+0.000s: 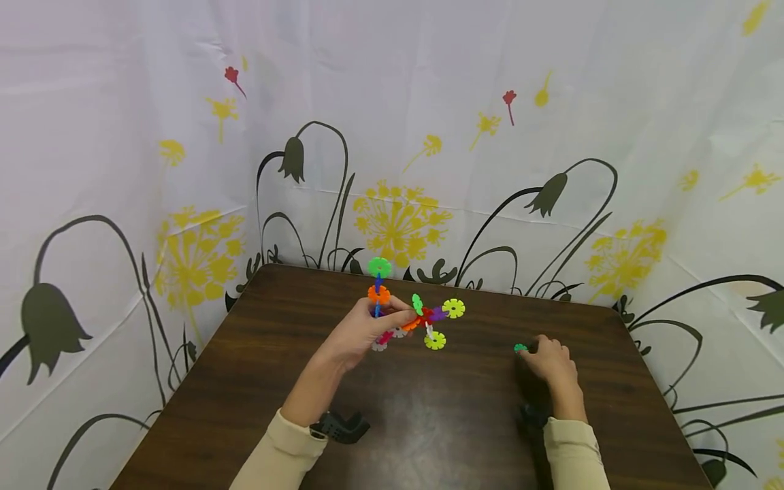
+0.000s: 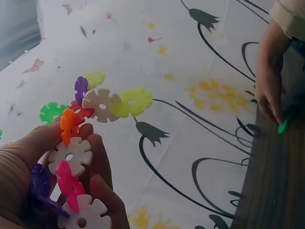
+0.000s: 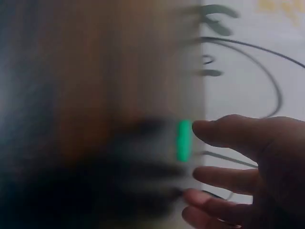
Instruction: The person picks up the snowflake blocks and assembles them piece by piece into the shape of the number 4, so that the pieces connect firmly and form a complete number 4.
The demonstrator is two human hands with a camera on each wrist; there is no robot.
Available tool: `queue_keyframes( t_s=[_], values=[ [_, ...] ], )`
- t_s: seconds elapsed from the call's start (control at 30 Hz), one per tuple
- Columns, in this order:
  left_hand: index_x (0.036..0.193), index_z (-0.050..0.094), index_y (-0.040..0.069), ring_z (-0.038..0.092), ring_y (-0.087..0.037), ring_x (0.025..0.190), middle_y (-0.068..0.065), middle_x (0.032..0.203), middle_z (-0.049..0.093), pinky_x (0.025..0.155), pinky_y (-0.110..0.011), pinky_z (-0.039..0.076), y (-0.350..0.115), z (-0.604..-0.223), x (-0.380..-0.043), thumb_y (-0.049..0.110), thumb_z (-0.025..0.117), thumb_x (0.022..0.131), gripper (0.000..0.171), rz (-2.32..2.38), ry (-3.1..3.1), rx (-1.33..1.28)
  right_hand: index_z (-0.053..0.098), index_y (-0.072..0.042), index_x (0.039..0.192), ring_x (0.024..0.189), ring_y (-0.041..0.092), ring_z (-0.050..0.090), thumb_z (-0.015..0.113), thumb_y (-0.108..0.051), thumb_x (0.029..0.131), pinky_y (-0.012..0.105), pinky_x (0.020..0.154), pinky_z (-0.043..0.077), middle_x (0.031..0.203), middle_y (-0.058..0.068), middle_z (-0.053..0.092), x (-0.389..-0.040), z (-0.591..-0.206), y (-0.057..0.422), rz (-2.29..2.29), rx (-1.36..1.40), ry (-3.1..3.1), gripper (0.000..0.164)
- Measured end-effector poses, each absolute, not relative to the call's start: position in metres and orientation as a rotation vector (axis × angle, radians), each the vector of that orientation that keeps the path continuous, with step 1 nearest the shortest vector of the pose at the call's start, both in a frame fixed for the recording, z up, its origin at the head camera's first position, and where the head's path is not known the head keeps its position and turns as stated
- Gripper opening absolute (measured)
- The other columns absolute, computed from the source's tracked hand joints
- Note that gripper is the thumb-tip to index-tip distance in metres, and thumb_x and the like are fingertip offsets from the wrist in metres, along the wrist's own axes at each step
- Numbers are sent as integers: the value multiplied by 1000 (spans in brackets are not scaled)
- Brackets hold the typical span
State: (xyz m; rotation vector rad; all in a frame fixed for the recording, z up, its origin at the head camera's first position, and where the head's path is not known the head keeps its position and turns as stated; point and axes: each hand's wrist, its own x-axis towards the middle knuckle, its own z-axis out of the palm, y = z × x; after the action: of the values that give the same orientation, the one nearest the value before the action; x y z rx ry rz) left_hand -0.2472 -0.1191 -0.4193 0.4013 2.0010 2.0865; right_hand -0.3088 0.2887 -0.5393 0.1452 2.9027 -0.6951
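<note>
My left hand [image 1: 358, 337] holds up a joined cluster of notched plastic flower discs above the table, with fingers and thumb around its middle. An orange disc [image 1: 378, 294] and a green disc [image 1: 380, 267] rise at one end. Toward the right, yellow discs [image 1: 453, 308] stick out past the thumb. White discs [image 2: 71, 157] and a pink disc [image 2: 69, 185] show against the left fingers in the left wrist view. Low at the table's right side, my right hand [image 1: 552, 364] has its fingertips beside a loose green disc [image 3: 183, 140], thumb and forefinger spread apart.
The dark wooden table [image 1: 441, 422] ends at a white curtain [image 1: 392, 102] printed with flowers, close behind its far edge. A black wrist strap device [image 1: 343, 427] sits on the left wrist.
</note>
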Motion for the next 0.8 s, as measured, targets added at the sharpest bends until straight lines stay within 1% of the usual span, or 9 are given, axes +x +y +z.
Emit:
queue_keyframes(
  t_s=[0.13, 0.23, 0.3, 0.37, 0.47, 0.57, 0.6, 0.7, 0.8],
  values=[
    [108, 78, 7, 49, -21, 83, 0, 86, 58, 69, -29, 40, -119, -417, -253, 26, 76, 103, 20, 2036, 2045, 379, 50, 5, 151, 135, 60, 47, 65, -34, 105, 74, 101, 44, 147, 39, 48, -313, -549, 293, -683, 212, 2931, 62],
    [110, 79, 5, 45, -20, 76, 1, 82, 56, 64, -28, 38, -117, -414, -258, 27, 76, 102, 23, 2005, 2065, 367, 56, 3, 143, 131, 57, 50, 66, -30, 105, 78, 103, 37, 142, 35, 54, -315, -549, 294, -725, 239, 2931, 51],
    [112, 79, 5, 46, -18, 75, 1, 83, 60, 63, -27, 39, -116, -412, -262, 28, 77, 102, 25, 1976, 2082, 360, 57, 2, 137, 129, 55, 52, 66, -29, 106, 80, 104, 30, 138, 32, 57, -315, -548, 297, -786, 252, 2897, 45],
    [112, 80, 6, 46, -17, 71, -1, 83, 66, 61, -26, 39, -115, -410, -265, 30, 77, 102, 27, 1938, 2103, 350, 57, 1, 128, 125, 52, 55, 66, -28, 105, 78, 103, 27, 132, 29, 60, -317, -546, 298, -875, 249, 2858, 38],
    [112, 79, 7, 51, -17, 70, -10, 90, 75, 60, -25, 39, -113, -407, -270, 32, 77, 102, 27, 1877, 2138, 351, 59, 3, 119, 111, 46, 61, 64, -21, 106, 68, 101, 37, 121, 27, 65, -319, -547, 301, -1053, 179, 2821, 28],
    [113, 79, 8, 61, -18, 73, -19, 100, 78, 61, -25, 41, -111, -406, -273, 32, 76, 102, 26, 1809, 2169, 377, 64, 3, 115, 99, 34, 64, 63, -17, 107, 50, 87, 50, 113, 23, 69, -318, -544, 298, -1212, 103, 2840, 21],
    [113, 79, 8, 66, -19, 78, -20, 102, 78, 64, -26, 43, -111, -405, -273, 31, 76, 102, 26, 1786, 2175, 386, 65, 4, 115, 96, 30, 65, 63, -16, 107, 44, 82, 51, 111, 22, 71, -316, -540, 295, -1281, 68, 2844, 21],
    [113, 79, 8, 73, -22, 89, -21, 104, 78, 69, -28, 47, -107, -404, -275, 30, 76, 103, 24, 1725, 2185, 418, 68, 1, 117, 94, 19, 66, 65, -21, 108, 32, 81, 50, 107, 18, 75, -309, -516, 281, -1476, -53, 2864, 24],
    [111, 79, 9, 72, -23, 89, -18, 100, 78, 70, -30, 47, -103, -402, -275, 31, 76, 103, 24, 1683, 2190, 446, 69, 0, 118, 93, 11, 69, 69, -25, 107, 25, 82, 53, 104, 16, 78, -300, -480, 260, -1712, -259, 2831, 27]
  ],
)
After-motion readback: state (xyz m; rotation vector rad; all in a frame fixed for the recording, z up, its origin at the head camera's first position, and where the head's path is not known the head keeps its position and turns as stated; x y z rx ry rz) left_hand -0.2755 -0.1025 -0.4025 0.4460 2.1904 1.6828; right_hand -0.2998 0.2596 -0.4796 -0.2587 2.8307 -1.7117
